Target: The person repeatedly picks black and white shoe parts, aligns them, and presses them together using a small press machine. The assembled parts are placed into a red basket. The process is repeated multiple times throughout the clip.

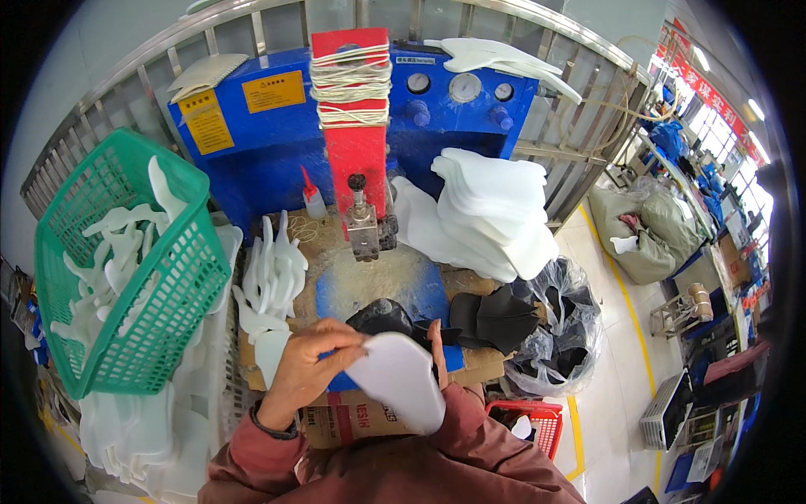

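Note:
My left hand point(312, 370) pinches the top left edge of a white, smooth, curved foam-like piece point(401, 382), held tilted in front of my body. My right hand point(437, 349) is mostly hidden behind this piece. One of its fingers sticks up along the piece's right side, and what it grips cannot be seen. Just beyond my hands lies a black rounded piece point(380, 317) on the work surface. More black fabric-like pieces point(495, 319) lie stacked to the right of it.
A blue machine point(277, 126) with a red arm point(357, 160) stands ahead. White sheets point(491, 210) are piled at right, beside a plastic bag point(558, 336) of black pieces. At left are a green basket point(159, 311) and slim white pieces point(273, 269). A red basket point(547, 424) stands low right.

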Tool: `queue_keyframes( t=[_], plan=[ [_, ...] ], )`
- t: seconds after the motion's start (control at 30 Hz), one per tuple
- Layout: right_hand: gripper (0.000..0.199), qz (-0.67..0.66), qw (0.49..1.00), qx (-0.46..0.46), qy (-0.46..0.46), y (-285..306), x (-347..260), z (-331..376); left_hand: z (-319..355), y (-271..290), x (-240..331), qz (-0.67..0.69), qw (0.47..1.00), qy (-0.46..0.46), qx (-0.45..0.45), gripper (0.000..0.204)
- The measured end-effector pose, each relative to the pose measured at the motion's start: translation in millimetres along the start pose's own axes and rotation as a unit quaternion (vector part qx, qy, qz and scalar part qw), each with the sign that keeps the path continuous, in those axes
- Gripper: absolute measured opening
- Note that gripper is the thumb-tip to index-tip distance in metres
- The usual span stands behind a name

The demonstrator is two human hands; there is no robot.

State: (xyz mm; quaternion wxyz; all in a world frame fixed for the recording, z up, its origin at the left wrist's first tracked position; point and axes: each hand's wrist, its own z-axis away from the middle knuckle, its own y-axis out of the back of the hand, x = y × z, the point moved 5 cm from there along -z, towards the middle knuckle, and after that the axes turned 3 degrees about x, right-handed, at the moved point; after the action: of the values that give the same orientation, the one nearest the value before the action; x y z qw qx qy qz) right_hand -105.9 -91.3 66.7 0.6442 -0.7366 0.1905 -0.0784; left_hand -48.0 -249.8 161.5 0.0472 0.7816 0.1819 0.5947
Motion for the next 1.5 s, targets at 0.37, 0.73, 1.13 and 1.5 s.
queue_keyframes(
  t=[0.37,0.73,1.13,1.5],
  plan=[
    [0.088,0.229,0.934,0.253,0.107,31,-4,19,-6,-18,-36,-0.063,0.993,0.025,0.094,0.016],
    [0.096,0.234,0.916,0.307,0.110,38,3,18,-7,-25,-33,-0.149,0.978,-0.027,0.142,0.016],
    [0.064,0.282,0.879,0.359,0.141,67,-4,26,-8,-30,-72,-0.169,0.975,0.024,0.144,0.009],
    [0.070,0.339,0.907,0.197,0.151,88,-8,17,-19,-46,-113,-0.171,0.975,0.049,0.130,0.016]
  ],
)
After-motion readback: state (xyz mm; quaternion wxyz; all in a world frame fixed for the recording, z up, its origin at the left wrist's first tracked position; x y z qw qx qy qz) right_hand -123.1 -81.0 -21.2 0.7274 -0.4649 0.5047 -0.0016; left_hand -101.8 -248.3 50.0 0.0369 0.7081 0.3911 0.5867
